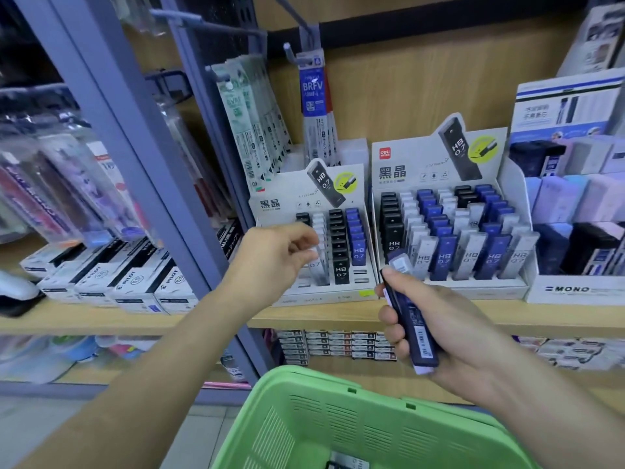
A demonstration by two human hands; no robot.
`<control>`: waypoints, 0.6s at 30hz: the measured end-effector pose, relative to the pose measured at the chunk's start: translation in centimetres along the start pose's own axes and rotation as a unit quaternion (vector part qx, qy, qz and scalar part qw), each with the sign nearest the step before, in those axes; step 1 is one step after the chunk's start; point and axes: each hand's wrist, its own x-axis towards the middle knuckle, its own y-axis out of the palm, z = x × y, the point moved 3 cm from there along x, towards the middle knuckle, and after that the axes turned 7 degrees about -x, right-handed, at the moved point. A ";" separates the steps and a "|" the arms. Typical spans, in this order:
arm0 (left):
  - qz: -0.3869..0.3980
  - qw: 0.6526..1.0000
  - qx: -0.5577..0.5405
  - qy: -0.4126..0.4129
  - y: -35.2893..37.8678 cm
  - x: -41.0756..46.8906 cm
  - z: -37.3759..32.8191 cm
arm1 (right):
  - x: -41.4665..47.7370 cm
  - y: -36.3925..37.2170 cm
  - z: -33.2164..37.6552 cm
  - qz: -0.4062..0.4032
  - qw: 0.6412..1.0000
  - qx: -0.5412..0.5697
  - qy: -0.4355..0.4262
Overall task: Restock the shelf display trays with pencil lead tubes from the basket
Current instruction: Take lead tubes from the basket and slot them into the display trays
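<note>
Blue lead tube (413,324): long axis steep, lower end toward you and rightward, upper end tilted up-left at the trays; a paler tube (400,263) pokes out above it. Your right hand (449,330) grips both, fingers curled round from the left, thumb near the top. The tube hangs above the green basket (304,404), just before the shelf (321,318) edge, between small tray (331,297) and large tray (473,286). Your left hand (270,257) is at the small tray's front, fingers loosely curled beside a clear tube (319,265); contact unclear.
</note>
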 end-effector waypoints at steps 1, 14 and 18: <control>-0.006 1.000 -0.009 -0.009 0.0 0.1 0.3 | -0.1 0.0 0.0 0.000 1.000 -0.002 -0.003; 0.074 0.997 -0.001 0.016 1.3 -2.1 -4.0 | -0.2 0.6 -0.3 -0.060 0.997 0.031 -0.038; 0.248 0.965 -0.069 -0.053 3.9 -5.0 -8.0 | 0.2 0.3 -0.4 -0.118 0.991 0.031 -0.059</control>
